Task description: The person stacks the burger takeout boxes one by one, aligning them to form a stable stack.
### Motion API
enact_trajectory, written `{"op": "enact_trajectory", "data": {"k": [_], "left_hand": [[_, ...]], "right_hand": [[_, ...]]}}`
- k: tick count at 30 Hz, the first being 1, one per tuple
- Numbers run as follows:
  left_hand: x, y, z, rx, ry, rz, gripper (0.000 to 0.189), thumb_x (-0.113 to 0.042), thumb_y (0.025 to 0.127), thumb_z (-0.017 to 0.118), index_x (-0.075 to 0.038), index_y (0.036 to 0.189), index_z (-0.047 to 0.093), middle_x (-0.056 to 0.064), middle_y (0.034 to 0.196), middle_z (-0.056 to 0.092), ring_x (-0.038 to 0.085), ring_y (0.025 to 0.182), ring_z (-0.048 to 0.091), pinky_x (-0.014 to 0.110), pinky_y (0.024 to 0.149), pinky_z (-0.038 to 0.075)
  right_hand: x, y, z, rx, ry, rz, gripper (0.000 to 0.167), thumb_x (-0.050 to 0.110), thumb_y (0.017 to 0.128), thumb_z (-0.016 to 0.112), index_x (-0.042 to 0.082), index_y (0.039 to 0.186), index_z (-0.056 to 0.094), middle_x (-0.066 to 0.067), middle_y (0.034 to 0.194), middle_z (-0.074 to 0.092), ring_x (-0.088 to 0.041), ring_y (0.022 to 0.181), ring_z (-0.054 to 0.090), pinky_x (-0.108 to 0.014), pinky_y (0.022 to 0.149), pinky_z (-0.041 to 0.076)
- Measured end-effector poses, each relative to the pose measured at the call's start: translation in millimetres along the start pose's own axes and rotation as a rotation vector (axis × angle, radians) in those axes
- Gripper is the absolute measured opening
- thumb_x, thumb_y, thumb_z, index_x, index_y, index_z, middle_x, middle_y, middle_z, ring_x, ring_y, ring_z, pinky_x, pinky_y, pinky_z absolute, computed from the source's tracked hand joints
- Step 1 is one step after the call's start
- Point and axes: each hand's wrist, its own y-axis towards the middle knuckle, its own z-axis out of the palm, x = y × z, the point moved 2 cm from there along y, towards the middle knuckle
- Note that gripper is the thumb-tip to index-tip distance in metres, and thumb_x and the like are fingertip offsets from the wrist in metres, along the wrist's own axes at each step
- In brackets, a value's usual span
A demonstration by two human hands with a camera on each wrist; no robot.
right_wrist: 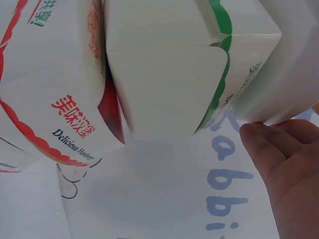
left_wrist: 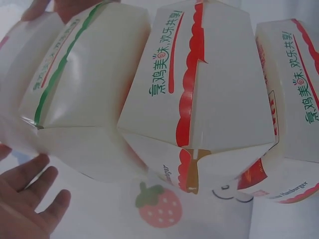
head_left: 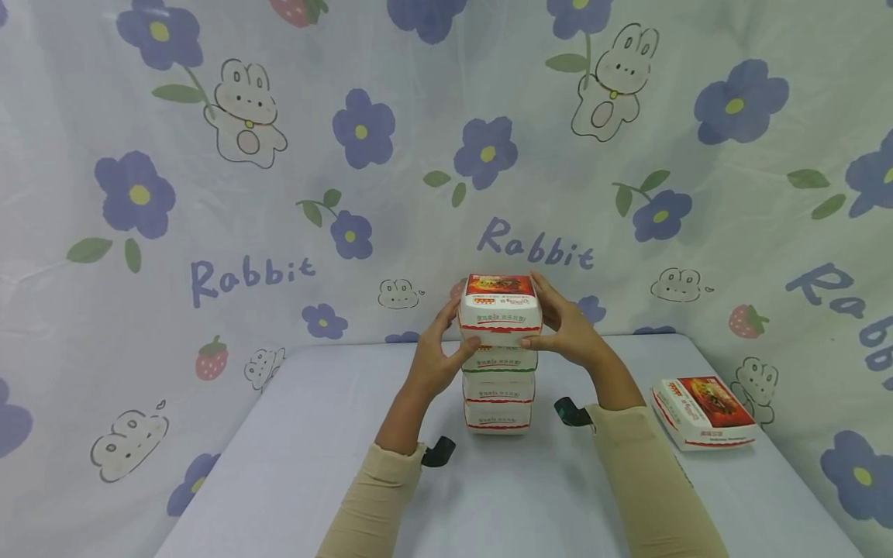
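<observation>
A white hamburger box (head_left: 501, 316) with red trim and a burger picture on its lid is at the top of a stack. My left hand (head_left: 431, 363) grips its left side, thumb at the lower front corner. On the right side, my right hand (head_left: 572, 329) holds the same box, thumb in front and fingers farther back. Directly below is a green-trimmed box (head_left: 504, 359), also close up in the right wrist view (right_wrist: 169, 84). Two red-trimmed boxes, an upper one (head_left: 498, 385) and a bottom one (head_left: 498, 417), stand beneath it. Whether the held box rests fully on the green-trimmed one, I cannot tell.
Another red-trimmed hamburger box (head_left: 705, 415) lies at the right of the white table (head_left: 314, 465), near its edge. Behind the stack hangs a curtain (head_left: 418, 209) printed with rabbits and flowers. Small black devices sit at both wrists, left (head_left: 438, 452) and right (head_left: 572, 411).
</observation>
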Motion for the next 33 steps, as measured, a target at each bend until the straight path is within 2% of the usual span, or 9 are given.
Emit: {"op": "enact_trajectory", "data": {"k": [7,17,26,33], "left_hand": [[2.1,-0.6,1.4,-0.001,0.011,0.01,0.073,-0.056,0.09,0.06,-0.037,0.152,0.027,-0.011,0.152,0.036,0.021,0.136,0.038,0.056,0.105,0.034],[3.8,-3.0,5.1,0.01,-0.02,-0.003,0.073,-0.053,0.09,0.061,-0.038,0.153,0.027,-0.009,0.151,0.039,0.026,0.136,0.039,0.064,0.103,0.032],[8.2,-3.2,8.6,0.014,0.001,-0.034,0.077,-0.057,0.089,0.061,-0.03,0.153,0.029,-0.007,0.148,0.044,0.026,0.135,0.04,0.061,0.103,0.035],[8.1,-4.0,9.0,0.003,-0.004,-0.035,0.073,-0.053,0.09,0.063,-0.037,0.152,0.028,-0.003,0.147,0.045,0.024,0.134,0.041,0.059,0.103,0.036]], "right_hand": [[-4.0,-0.6,1.3,0.011,0.018,0.0,0.115,0.016,0.074,0.086,0.027,0.158,0.008,-0.003,0.158,0.023,-0.028,0.141,0.031,-0.048,0.112,0.028],[-9.0,-2.7,1.6,-0.003,0.007,0.0,0.113,0.022,0.074,0.085,0.022,0.158,0.009,-0.004,0.159,0.021,-0.033,0.141,0.03,-0.055,0.109,0.029],[-10.2,-4.3,0.3,-0.013,-0.001,0.034,0.111,0.023,0.074,0.085,0.033,0.157,0.011,0.001,0.16,0.017,-0.036,0.142,0.025,-0.059,0.108,0.028],[-8.3,-4.8,1.6,-0.005,0.008,0.034,0.11,0.022,0.075,0.085,0.032,0.157,0.012,0.002,0.161,0.014,-0.039,0.143,0.02,-0.063,0.105,0.029]]}}
